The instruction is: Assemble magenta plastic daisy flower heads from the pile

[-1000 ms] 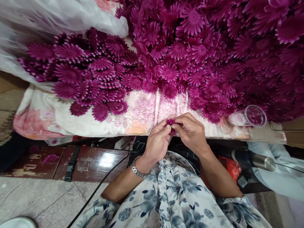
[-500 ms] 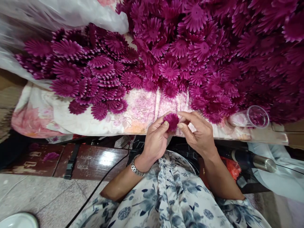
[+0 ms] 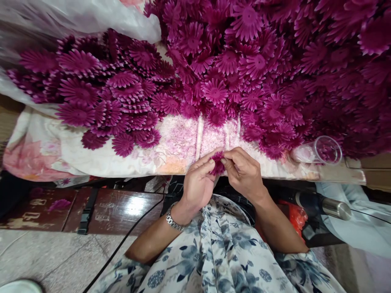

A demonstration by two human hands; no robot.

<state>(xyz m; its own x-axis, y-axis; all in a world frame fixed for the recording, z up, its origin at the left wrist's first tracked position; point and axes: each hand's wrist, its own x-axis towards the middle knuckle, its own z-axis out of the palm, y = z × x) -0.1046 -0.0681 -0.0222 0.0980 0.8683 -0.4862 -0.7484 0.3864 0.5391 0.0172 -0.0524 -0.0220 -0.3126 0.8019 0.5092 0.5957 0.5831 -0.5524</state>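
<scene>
Between my two hands is a small magenta artificial flower (image 3: 218,163), held just over the front edge of the cloth-covered table (image 3: 174,162). My left hand (image 3: 199,181), with a metal watch on its wrist, pinches the flower between thumb and fingers. From the other side, my right hand (image 3: 244,171) has its thumb and forefinger closed on the petals' edge. The fingers cover much of the flower. Beyond them lies a big heap of loose magenta petal pieces (image 3: 215,91), with a second pile of stacked petal pieces (image 3: 81,91) at the left.
A clear plastic cup (image 3: 326,150) lies on its side at the table's right. White plastic sheeting (image 3: 122,20) covers the back left. Below the table are a dark red wooden bench (image 3: 122,207) with a black strap, and a dark metal-capped flask (image 3: 336,207) at the right.
My right hand has moved in to the left, and its fingers have closed on the flower's petals. The flower is now more covered by fingers. The whole view has shifted slightly.
</scene>
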